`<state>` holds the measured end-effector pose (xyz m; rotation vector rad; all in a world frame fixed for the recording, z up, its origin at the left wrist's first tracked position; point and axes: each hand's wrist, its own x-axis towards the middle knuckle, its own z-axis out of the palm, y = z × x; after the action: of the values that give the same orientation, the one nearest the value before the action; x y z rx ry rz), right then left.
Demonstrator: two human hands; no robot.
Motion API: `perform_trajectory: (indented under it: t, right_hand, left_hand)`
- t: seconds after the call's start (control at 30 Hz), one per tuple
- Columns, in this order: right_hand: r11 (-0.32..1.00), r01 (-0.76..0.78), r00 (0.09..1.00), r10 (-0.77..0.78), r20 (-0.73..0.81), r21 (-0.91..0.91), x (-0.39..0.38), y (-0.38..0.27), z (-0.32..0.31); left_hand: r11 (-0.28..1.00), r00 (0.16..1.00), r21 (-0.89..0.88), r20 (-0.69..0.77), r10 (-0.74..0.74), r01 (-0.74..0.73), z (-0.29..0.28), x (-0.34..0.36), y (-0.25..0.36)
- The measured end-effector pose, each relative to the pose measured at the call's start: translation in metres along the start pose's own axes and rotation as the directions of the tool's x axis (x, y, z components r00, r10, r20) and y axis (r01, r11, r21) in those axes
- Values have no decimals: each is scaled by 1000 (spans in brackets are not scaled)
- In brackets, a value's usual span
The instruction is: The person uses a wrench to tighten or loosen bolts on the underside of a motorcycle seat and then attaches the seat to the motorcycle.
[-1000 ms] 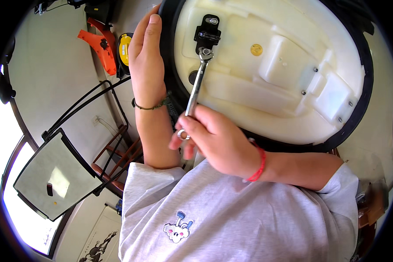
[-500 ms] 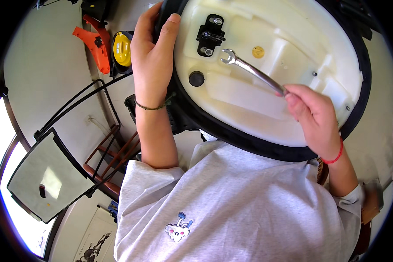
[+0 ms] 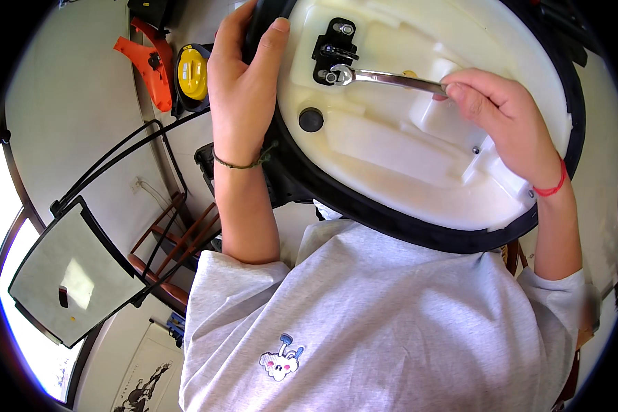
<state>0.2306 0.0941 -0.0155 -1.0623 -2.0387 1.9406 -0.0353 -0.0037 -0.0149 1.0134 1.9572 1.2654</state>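
An upturned scooter seat [image 3: 391, 147], with a white plastic underside and black padded rim, rests against my front. My left hand [image 3: 244, 93] is closed round its rim at the upper left, thumb over the edge. In my right hand [image 3: 507, 120] is a metal combination wrench [image 3: 391, 79], gripped by its far end. The wrench's open jaw sits at the lower nut [image 3: 331, 78] of a black metal latch bracket [image 3: 327, 53]; whether it is fully round the nut I cannot tell. A second nut [image 3: 347, 29] shows at the bracket's top. Below is a black round plug [image 3: 311, 119].
At the upper left are an orange plastic panel [image 3: 152, 69] and a yellow-and-black part [image 3: 193, 73]. A black-framed pale panel [image 3: 75, 271] on long thin bars stands left, near a wooden chair [image 3: 168, 257].
My right hand has moved up with the wrench, whose jaw has gone from beside the bracket onto its lower nut. The handle now lies flatter. My left hand keeps its hold.
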Motion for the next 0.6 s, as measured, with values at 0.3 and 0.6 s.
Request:
perform_trajectory:
  t: [0.3,0.6]
  right_hand:
    - [983,175,981,-178,-77,-49,25,8,2]
    - [679,-434,891,228,392,592,-21,-45,124]
  left_hand:
    - [1000,1000,-18,-4,-11,11,-1,1,-3]
    - [999,1000,49,-1,-18,18,2,4,2]
